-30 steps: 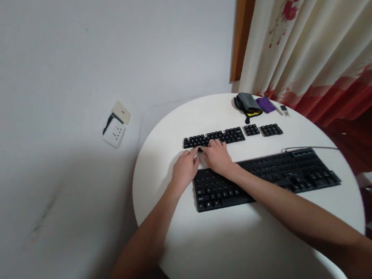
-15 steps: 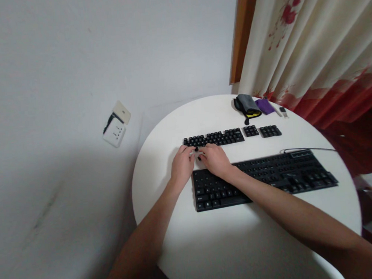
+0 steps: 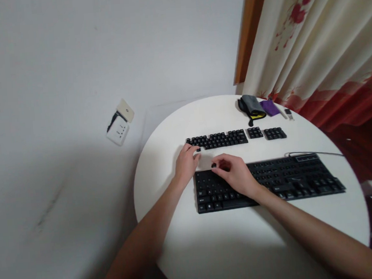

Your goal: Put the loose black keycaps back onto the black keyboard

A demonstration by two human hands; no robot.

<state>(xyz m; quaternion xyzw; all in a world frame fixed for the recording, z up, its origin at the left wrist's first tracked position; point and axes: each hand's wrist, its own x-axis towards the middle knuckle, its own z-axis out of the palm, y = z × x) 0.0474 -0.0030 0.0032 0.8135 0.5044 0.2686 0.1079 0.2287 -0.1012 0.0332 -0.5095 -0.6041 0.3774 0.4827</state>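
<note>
A single small black keycap [image 3: 213, 165] is pinched between the thumb and fingertips of the right hand [image 3: 237, 176], which is held just above the far left part of the black keyboard [image 3: 292, 178] lying on the white round tabletop [image 3: 246, 246]. The left hand [image 3: 186, 167] is laid loosely curled, gripping nothing, with its fingertips at the left end of the long row of loose keycaps [image 3: 220, 139] set out beyond the keyboard. The step in hand is judged to be the fitting of one cap onto the board. For that, the cap must be turned square, lined up over its place and pressed straight down. Whether the place below is bare cannot be told. Each cap is seen as small, dark and matte.
</note>
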